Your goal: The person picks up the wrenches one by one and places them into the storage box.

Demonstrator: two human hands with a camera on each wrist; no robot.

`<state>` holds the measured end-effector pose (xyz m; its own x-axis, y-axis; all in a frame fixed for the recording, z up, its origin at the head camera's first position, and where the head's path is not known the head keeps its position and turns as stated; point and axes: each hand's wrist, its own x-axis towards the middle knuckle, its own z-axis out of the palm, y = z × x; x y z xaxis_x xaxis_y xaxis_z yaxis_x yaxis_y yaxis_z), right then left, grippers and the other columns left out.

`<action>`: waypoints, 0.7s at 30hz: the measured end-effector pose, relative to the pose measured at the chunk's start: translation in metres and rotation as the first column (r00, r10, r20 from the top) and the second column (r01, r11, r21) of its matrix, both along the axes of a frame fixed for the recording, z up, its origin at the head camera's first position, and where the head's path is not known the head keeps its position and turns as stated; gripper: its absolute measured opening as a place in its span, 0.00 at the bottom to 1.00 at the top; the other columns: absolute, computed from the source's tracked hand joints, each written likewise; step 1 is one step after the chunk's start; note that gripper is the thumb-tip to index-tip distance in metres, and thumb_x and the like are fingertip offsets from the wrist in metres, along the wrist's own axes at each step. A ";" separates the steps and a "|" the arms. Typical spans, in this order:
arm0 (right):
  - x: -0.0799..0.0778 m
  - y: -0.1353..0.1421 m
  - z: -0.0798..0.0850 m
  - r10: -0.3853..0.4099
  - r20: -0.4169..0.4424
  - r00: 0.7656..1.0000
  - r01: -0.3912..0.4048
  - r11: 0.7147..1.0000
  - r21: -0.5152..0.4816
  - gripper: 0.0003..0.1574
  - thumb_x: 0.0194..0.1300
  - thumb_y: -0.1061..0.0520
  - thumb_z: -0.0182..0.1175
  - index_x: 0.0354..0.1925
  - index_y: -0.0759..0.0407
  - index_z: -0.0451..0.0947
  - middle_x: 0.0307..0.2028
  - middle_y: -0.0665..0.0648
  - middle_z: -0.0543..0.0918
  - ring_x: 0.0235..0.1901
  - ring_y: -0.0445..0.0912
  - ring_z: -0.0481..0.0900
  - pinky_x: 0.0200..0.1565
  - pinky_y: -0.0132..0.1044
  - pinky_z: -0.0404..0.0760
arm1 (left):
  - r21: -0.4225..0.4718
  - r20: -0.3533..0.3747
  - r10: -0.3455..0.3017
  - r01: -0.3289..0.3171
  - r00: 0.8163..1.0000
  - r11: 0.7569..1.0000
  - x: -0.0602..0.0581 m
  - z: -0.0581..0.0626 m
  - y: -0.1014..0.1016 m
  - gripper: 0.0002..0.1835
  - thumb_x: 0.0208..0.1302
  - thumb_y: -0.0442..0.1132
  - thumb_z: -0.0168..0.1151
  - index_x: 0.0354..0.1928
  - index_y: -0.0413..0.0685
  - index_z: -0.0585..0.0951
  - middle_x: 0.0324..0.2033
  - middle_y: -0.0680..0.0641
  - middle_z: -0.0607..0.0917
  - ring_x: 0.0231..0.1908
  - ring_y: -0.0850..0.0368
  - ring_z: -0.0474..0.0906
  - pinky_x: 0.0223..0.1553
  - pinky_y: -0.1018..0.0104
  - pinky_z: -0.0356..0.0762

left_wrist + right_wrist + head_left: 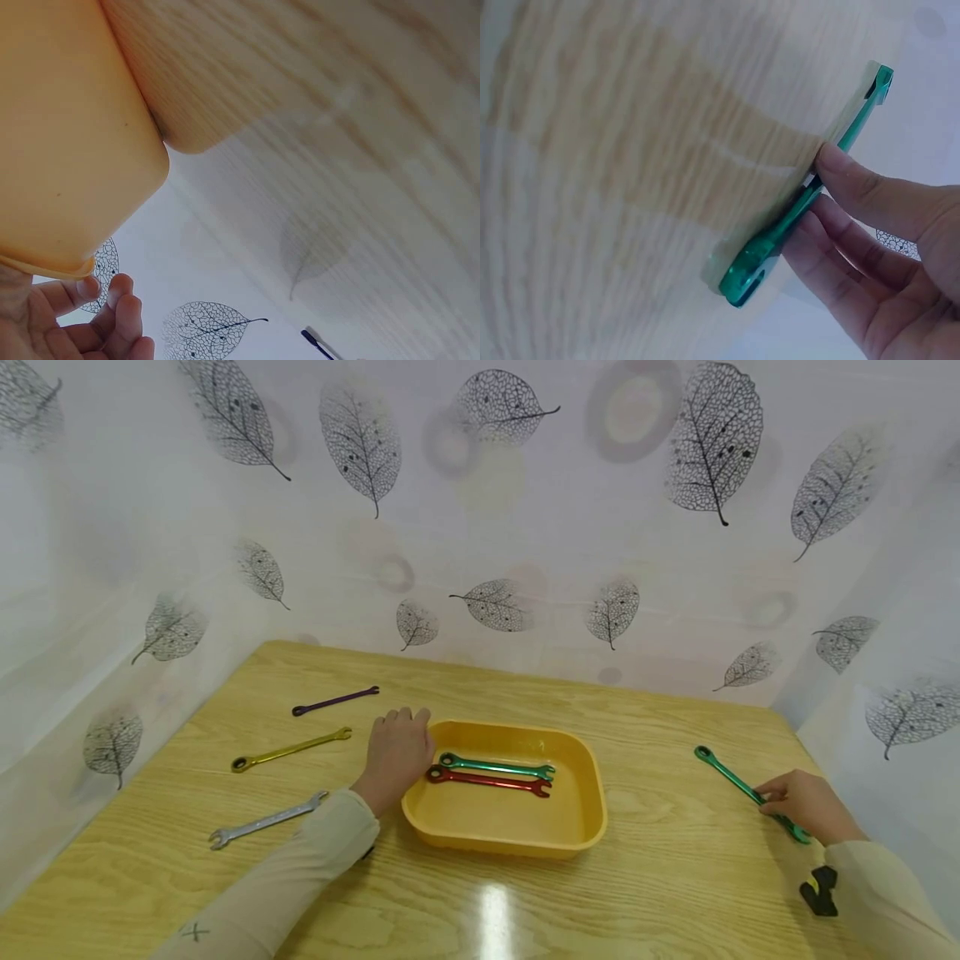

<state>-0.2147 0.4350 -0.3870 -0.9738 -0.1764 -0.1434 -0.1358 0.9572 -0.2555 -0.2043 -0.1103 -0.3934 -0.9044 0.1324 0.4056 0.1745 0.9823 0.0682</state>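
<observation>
My left hand [397,747] grips the left rim of a yellow plastic tray [506,839]; the left wrist view shows its curled fingers at the tray's edge [45,266]. Inside the tray, a green combination wrench [498,766] lies just behind a red combination wrench [491,781]. At the right of the table, my right hand [810,803] pinches a second green wrench [731,777] by its shaft. Seen from the right wrist, this wrench [799,206] lies on or just over the wood, between thumb and fingers.
Left of the tray lie a purple wrench [336,701], a yellow-gold wrench [292,750] and a silver wrench [268,821]. A wooden table [660,877] carries everything. Behind and beside it hangs a pale leaf-print cloth [540,543].
</observation>
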 end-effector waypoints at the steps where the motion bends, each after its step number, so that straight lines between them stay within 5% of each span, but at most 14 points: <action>1: 0.001 -0.001 0.000 -0.001 -0.001 1.000 0.001 1.000 0.003 0.21 0.52 0.61 0.66 0.42 0.75 0.80 0.27 0.60 0.83 0.23 0.44 0.76 0.25 0.39 0.75 | 0.000 0.005 0.002 -0.002 1.000 1.000 0.000 0.000 0.000 0.11 0.61 0.39 0.56 0.44 0.43 0.79 0.31 0.41 0.82 0.31 0.47 0.78 0.36 0.54 0.77; 21: 0.004 0.000 0.002 0.016 -0.022 1.000 -0.015 1.000 0.016 0.18 0.56 0.62 0.62 0.43 0.74 0.80 0.31 0.66 0.84 0.29 0.53 0.81 0.30 0.46 0.79 | 0.011 0.045 0.013 -0.014 0.999 1.000 -0.001 0.001 0.000 0.13 0.62 0.39 0.55 0.47 0.44 0.78 0.34 0.41 0.82 0.35 0.46 0.78 0.40 0.53 0.76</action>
<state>-0.2107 0.4347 -0.3850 -0.9739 -0.1894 -0.1251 -0.1561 0.9589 -0.2367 -0.2049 -0.1102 -0.3925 -0.9233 0.1159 0.3661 0.1578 0.9837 0.0863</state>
